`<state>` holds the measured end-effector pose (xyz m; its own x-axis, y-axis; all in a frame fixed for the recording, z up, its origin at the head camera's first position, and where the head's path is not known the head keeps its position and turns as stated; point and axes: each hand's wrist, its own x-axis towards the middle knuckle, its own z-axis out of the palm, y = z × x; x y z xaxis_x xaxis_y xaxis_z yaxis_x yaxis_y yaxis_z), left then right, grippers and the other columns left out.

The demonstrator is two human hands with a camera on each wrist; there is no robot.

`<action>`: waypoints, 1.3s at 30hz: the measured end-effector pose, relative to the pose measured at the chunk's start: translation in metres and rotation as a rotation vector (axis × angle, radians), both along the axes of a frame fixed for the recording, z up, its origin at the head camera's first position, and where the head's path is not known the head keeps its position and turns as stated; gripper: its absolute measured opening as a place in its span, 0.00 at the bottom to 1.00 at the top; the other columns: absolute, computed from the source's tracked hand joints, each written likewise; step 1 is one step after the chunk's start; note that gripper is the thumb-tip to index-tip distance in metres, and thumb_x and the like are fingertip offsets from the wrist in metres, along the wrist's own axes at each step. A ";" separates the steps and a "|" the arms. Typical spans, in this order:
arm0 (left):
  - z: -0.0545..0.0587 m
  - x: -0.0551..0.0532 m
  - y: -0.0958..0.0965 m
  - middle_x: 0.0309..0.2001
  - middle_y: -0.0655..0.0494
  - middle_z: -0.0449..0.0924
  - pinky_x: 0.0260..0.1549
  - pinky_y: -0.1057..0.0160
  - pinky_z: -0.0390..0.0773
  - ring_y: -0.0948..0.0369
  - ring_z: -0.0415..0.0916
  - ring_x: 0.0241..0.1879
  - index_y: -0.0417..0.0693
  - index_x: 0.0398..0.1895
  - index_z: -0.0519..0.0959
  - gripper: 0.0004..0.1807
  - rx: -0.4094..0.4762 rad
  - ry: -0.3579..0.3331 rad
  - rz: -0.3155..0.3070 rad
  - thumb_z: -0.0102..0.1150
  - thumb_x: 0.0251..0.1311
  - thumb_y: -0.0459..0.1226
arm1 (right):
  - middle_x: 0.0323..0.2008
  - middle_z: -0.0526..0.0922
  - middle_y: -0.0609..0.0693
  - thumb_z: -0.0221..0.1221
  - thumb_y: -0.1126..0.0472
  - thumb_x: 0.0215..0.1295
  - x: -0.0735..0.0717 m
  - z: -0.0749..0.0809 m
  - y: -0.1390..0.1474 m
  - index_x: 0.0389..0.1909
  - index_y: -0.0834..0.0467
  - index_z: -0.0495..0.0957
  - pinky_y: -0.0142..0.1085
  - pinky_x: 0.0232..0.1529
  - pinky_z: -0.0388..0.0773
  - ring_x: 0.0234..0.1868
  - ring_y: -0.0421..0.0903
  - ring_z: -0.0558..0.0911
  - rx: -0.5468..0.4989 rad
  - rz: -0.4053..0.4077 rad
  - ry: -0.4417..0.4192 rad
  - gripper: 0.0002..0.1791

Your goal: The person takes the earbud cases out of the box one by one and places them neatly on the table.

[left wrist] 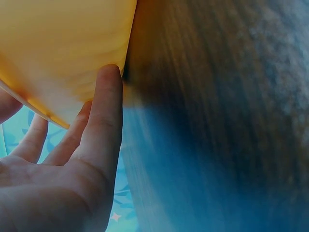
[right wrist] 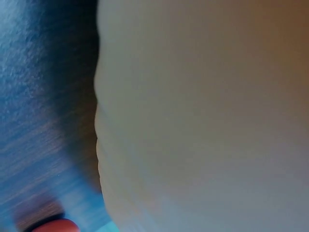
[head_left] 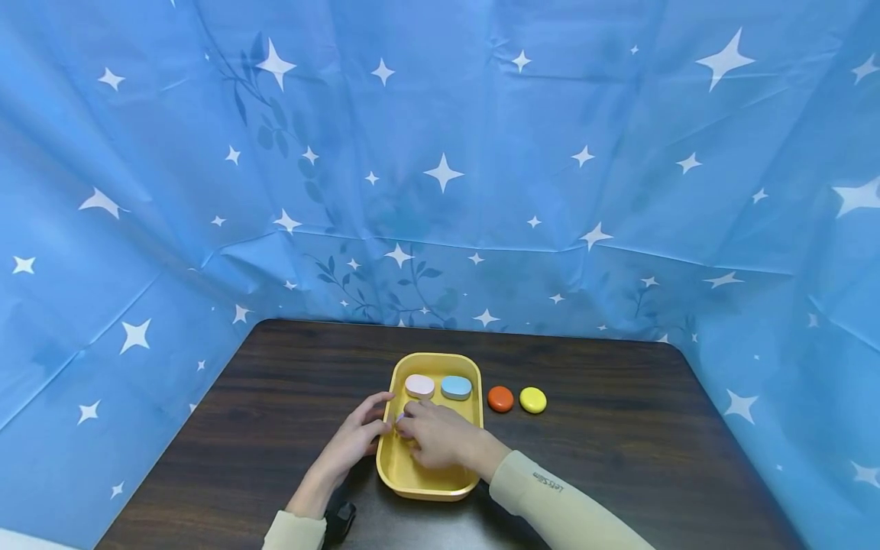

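Observation:
A yellow tray [head_left: 395, 473] with rounded corners lies on the dark table. My left hand [head_left: 351, 441] is at the tray's left side; in the left wrist view its long, nearly straight fingers [left wrist: 104, 106] press on the tray's outer wall. My right hand [head_left: 440, 434] reaches inside the tray, fingers bent, pinching a small lavender piece [head_left: 401, 417] that they mostly cover. Behind it in the tray sit a pale pink oval block [head_left: 419, 386] and a light blue one [head_left: 457, 387], side by side. The right wrist view shows mostly the cream sleeve [right wrist: 203, 116].
To the tray's right, on the dark wood-grain table [head_left: 619, 443], a round orange-red piece [head_left: 500, 399] lies beside a round yellow one [head_left: 532, 400]. A blue curtain [head_left: 440, 206] with white stars surrounds the table's back and sides.

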<state>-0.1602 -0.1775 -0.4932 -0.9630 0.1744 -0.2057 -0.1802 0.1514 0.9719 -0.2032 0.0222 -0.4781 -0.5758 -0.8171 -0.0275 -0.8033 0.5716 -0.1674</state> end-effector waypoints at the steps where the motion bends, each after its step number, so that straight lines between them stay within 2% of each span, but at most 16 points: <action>1: 0.000 -0.001 0.000 0.68 0.37 0.68 0.51 0.45 0.80 0.48 0.75 0.59 0.46 0.75 0.64 0.30 -0.001 0.001 -0.003 0.52 0.69 0.34 | 0.39 0.70 0.39 0.67 0.56 0.63 0.000 0.000 0.000 0.47 0.47 0.80 0.30 0.41 0.70 0.40 0.39 0.68 0.000 -0.001 0.000 0.12; 12: 0.000 -0.001 -0.001 0.69 0.37 0.67 0.53 0.45 0.80 0.47 0.75 0.60 0.47 0.75 0.64 0.30 -0.013 0.006 0.001 0.53 0.69 0.35 | 0.37 0.68 0.40 0.66 0.56 0.63 0.001 0.004 0.001 0.46 0.46 0.81 0.31 0.41 0.70 0.41 0.41 0.67 0.000 -0.010 -0.005 0.11; 18: 0.000 -0.001 -0.001 0.68 0.36 0.67 0.53 0.44 0.79 0.46 0.75 0.60 0.47 0.75 0.63 0.30 -0.023 0.009 0.000 0.51 0.69 0.35 | 0.37 0.69 0.40 0.66 0.54 0.64 0.002 0.008 -0.002 0.47 0.46 0.81 0.33 0.40 0.70 0.43 0.42 0.67 0.028 -0.010 -0.005 0.11; 25: 0.001 0.000 0.001 0.69 0.37 0.67 0.53 0.45 0.79 0.47 0.75 0.59 0.48 0.74 0.64 0.30 -0.027 -0.010 0.017 0.52 0.69 0.34 | 0.39 0.69 0.41 0.67 0.53 0.64 0.003 0.006 0.000 0.48 0.45 0.82 0.32 0.39 0.71 0.44 0.43 0.67 0.070 -0.015 -0.006 0.12; 31: 0.001 0.001 0.002 0.67 0.38 0.69 0.51 0.46 0.80 0.48 0.76 0.58 0.49 0.74 0.66 0.30 -0.013 -0.011 0.034 0.53 0.68 0.34 | 0.41 0.69 0.42 0.66 0.56 0.65 0.003 0.004 0.002 0.46 0.46 0.82 0.33 0.39 0.72 0.45 0.44 0.67 0.071 -0.035 -0.025 0.10; 39: -0.002 -0.002 0.000 0.69 0.37 0.66 0.52 0.46 0.80 0.47 0.75 0.60 0.48 0.75 0.64 0.30 -0.014 -0.011 0.011 0.51 0.70 0.34 | 0.41 0.68 0.43 0.65 0.60 0.64 0.004 0.004 0.004 0.45 0.43 0.81 0.32 0.37 0.72 0.48 0.44 0.65 0.070 -0.082 -0.077 0.11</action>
<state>-0.1620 -0.1779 -0.4950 -0.9624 0.1609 -0.2190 -0.1929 0.1634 0.9675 -0.1995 0.0267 -0.4739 -0.6346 -0.7619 -0.1296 -0.7396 0.6474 -0.1842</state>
